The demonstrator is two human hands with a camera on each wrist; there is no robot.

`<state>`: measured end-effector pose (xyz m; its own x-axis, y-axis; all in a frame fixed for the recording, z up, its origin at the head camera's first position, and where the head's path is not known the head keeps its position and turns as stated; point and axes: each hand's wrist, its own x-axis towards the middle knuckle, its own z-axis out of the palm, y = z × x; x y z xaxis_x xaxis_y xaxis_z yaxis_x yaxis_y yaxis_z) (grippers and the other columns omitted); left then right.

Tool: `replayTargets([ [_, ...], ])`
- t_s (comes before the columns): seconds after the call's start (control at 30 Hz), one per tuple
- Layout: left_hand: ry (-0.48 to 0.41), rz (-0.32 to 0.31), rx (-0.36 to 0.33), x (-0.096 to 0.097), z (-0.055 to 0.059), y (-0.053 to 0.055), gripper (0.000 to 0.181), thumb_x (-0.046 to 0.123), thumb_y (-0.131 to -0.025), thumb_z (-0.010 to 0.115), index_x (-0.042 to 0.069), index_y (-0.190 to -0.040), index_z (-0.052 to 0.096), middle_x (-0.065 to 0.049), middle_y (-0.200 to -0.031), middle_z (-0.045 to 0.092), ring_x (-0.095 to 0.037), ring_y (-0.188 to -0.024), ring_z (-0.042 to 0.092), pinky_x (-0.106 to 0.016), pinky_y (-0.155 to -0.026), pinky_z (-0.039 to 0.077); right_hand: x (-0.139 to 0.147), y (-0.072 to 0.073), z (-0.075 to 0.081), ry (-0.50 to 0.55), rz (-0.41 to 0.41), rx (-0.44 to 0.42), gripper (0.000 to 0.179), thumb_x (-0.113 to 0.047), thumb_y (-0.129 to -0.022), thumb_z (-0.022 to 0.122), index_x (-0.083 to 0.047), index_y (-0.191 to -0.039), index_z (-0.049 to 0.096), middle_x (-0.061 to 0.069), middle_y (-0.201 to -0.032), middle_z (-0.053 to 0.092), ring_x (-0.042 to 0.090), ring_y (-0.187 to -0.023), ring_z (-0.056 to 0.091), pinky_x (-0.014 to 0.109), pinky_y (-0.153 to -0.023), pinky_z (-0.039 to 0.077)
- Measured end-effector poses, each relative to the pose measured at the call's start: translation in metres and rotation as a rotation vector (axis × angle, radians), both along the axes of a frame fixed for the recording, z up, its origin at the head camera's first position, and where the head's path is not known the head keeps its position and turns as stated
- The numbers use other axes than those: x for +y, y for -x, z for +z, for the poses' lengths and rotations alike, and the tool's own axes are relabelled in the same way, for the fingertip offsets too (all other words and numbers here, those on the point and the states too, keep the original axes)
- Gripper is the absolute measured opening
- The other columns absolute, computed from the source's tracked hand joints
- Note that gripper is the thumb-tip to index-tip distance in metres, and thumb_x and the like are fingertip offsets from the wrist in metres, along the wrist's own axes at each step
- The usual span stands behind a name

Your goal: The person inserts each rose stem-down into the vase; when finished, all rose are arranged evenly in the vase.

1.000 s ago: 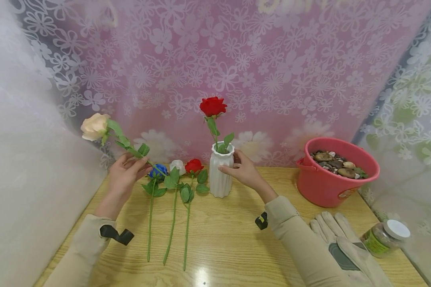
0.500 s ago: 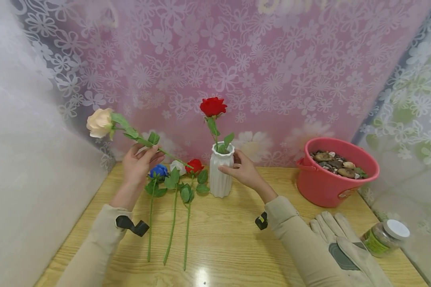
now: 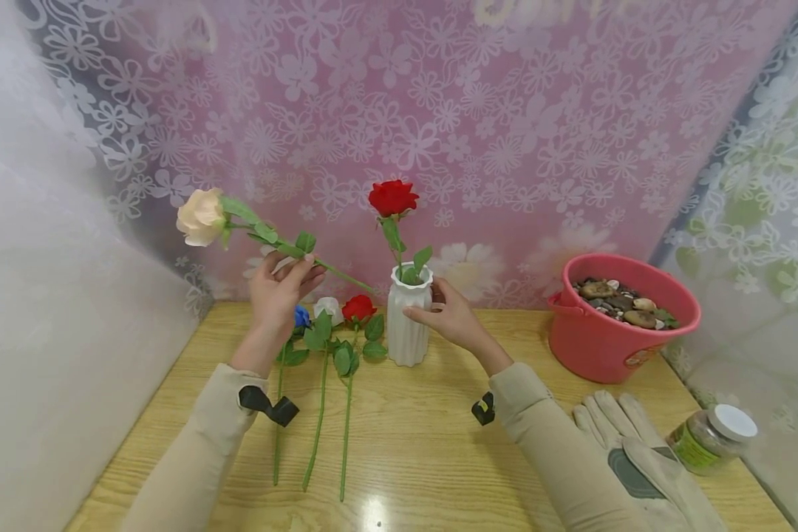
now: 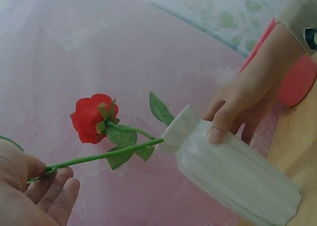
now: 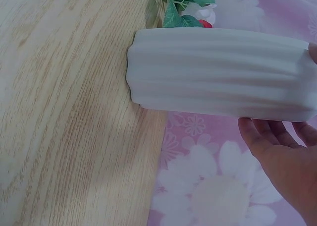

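Observation:
In the head view my left hand [image 3: 281, 292] pinches the green stem of a cream rose [image 3: 202, 216]. Its bloom points up to the left, and the stem's lower end slants toward the vase mouth. A white fluted vase [image 3: 408, 325] stands upright on the table, holding one red rose [image 3: 393, 198]. My right hand [image 3: 454, 314] grips the vase from its right side near the neck, thumb across the front. In the left wrist view the held stem [image 4: 104, 155] overlaps the vase's rim. The right wrist view shows the vase wall [image 5: 218, 72] close up, its base on the wood.
A blue rose [image 3: 301, 316], a white rose [image 3: 329, 309] and another red rose [image 3: 359, 307] lie side by side left of the vase. To the right are a pink bucket [image 3: 592, 343] of stones, pale gloves [image 3: 645, 458] and a lidded jar [image 3: 711, 440].
My left hand has moved right and slightly up with the cream rose, bringing the stem's end close to the vase mouth. My right hand and the vase stay in place.

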<state>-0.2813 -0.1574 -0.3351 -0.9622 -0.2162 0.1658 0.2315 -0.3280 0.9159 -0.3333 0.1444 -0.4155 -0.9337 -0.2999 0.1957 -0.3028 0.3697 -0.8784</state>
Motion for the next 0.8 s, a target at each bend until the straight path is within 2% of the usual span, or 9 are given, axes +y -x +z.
replayTargets([
  [0.37, -0.033, 0.022, 0.106, 0.028, 0.013, 0.012, 0.018, 0.003, -0.101, 0.070, 0.011, -0.111, 0.057, 0.000, -0.087, 0.077, -0.014, -0.077, 0.078, -0.045, -0.097, 0.062, -0.001, 0.000, -0.001, -0.001, 0.001, -0.005, 0.084, -0.041, -0.091, 0.084, -0.020, -0.159, 0.040, 0.010, -0.141, 0.058, 0.034, -0.131, 0.060, 0.052, -0.105, 0.057],
  [0.8, 0.028, 0.000, 0.216, 0.053, 0.011, 0.023, 0.017, -0.005, -0.098, 0.070, 0.007, -0.106, 0.061, 0.002, -0.077, 0.076, -0.011, -0.074, 0.077, -0.032, -0.082, 0.067, 0.000, -0.001, 0.000, 0.001, 0.004, -0.006, 0.083, -0.040, -0.092, 0.083, -0.021, -0.160, 0.040, 0.010, -0.141, 0.058, 0.035, -0.129, 0.062, 0.052, -0.102, 0.059],
])
